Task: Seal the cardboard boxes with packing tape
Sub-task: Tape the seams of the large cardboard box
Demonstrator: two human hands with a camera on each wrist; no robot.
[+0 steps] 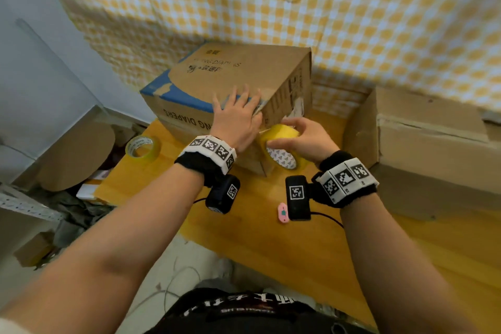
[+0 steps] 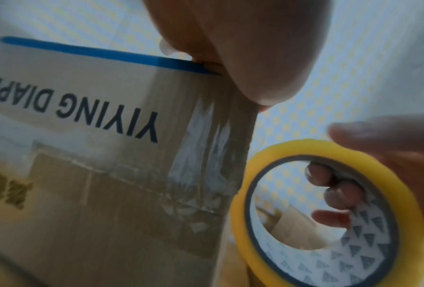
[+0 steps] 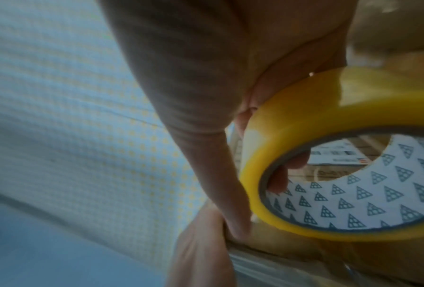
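Both forearms reach forward from the bottom of the head view, each wrist wrapped in a black band with printed marker tiles. On the right, the right hand [image 1: 306,138] curls round a yellow tape roll [image 1: 282,148], with fingertips [image 2: 338,191] hooked inside the patterned core and the thumb over the outer rim, holding the roll just beside the near corner of the cardboard box [image 1: 235,81]. Laid flat with fingers spread, the left hand [image 1: 237,116] presses on the box's top near that same corner, gripping nothing. From the left wrist view, shiny clear tape [image 2: 201,161] already runs down the box's side by the corner. That box rests on the yellow table [image 1: 271,238], printed with blue diaper lettering. A second tape roll [image 1: 142,148] lies on the table to the left, a small pink object [image 1: 282,213] sits near the right wrist, and another cardboard box [image 1: 423,144] stands to the right
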